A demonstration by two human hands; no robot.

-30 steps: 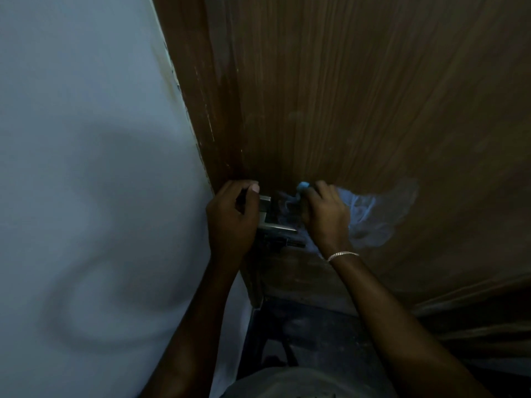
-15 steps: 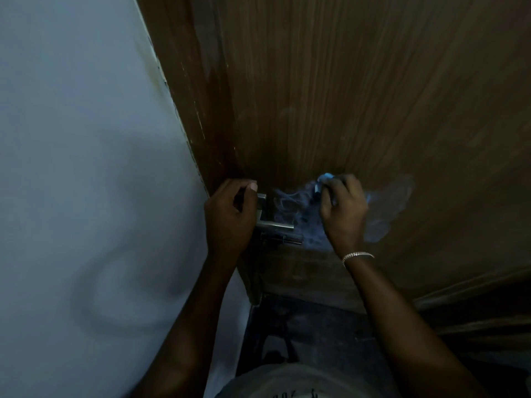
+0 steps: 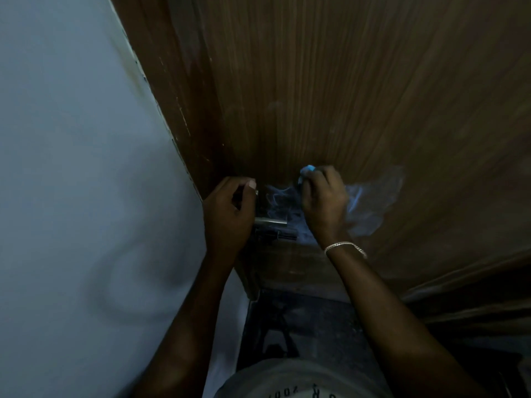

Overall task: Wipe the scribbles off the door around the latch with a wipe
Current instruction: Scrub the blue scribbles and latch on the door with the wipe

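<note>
With left hand [image 3: 228, 214] curled round the latch [image 3: 270, 222], right hand [image 3: 323, 202] pinching the wipe [image 3: 309, 169]: press flatter, scrub scribbles [image 3: 280, 199] in tight circles.

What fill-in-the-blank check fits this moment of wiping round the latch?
The right hand presses a ____ wipe to the door. The left hand grips the metal ____. The bracelet is on the ____ wrist. Pale scribbles show between the two ____.
Missing words: blue; latch; right; hands.
</note>
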